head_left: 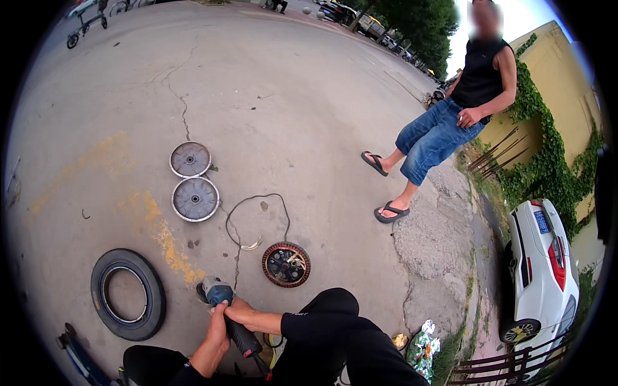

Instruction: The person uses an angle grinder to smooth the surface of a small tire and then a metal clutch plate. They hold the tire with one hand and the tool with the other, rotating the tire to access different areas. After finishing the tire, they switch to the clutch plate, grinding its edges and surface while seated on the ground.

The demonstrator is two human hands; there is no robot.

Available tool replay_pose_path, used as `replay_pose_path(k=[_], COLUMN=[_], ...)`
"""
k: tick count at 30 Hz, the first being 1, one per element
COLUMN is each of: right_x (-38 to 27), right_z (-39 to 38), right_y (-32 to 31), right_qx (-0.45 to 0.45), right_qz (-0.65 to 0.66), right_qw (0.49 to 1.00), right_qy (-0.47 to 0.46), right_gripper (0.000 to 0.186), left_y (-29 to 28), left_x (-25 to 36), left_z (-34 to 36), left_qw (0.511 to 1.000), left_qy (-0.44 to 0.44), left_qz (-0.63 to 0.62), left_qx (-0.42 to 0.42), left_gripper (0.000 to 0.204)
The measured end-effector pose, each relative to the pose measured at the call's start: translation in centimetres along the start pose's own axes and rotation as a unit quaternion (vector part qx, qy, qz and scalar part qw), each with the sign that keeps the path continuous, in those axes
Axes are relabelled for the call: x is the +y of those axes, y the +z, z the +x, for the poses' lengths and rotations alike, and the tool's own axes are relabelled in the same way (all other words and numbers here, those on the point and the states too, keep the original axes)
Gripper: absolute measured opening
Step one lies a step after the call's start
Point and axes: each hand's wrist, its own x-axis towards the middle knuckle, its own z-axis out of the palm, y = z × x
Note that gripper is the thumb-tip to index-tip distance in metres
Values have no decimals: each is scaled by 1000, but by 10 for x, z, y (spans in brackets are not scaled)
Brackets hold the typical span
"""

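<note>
Both my hands are on a blue and black angle grinder [243, 337], low in the head view. My left hand [217, 327] grips it near the head, and my right hand [241, 312] wraps its body from the other side. The grinder's disc end points away from me, close over the ground; what it touches there cannot be made out. To the left lies a black tyre [149, 302] around a metal rim. Right of the grinder sits a round motor stator [265, 265] with copper windings and a looped black cable [283, 204]. Farther off lie two round metal motor covers [191, 151] [187, 209], edges touching.
A person [444, 125] in flip-flops stands at the right. Beyond broken paving [438, 257] are a white car [547, 276] and a metal fence [502, 367]. Crumpled foil wrapping [423, 347] lies near my right knee. A scooter [84, 27] stands far left.
</note>
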Motion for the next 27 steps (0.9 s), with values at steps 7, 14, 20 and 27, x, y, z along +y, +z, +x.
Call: replay_pose_path(k=[7,14,20,27], right_x=[-58,-46,-42,-67], right_z=[-58,-46,-42,-63], right_y=[-3,2,2,1], right_qx=[-7,-17,-20,-1], right_qz=[65,79,87,83], right_qw=[996,995,995,996], right_qy=[62,51,37,40], right_gripper=[31,32,31,30], left_y=[3,2,0,5], left_x=[-3,3,0,4], left_z=[2,-7,-3,-5], left_qw=[1000,1000,1000,998], left_qy=[-20,-3,7,24], left_qz=[21,12,19,57], left_qx=[-2,16,13,5], left_gripper=[56,50,49,57])
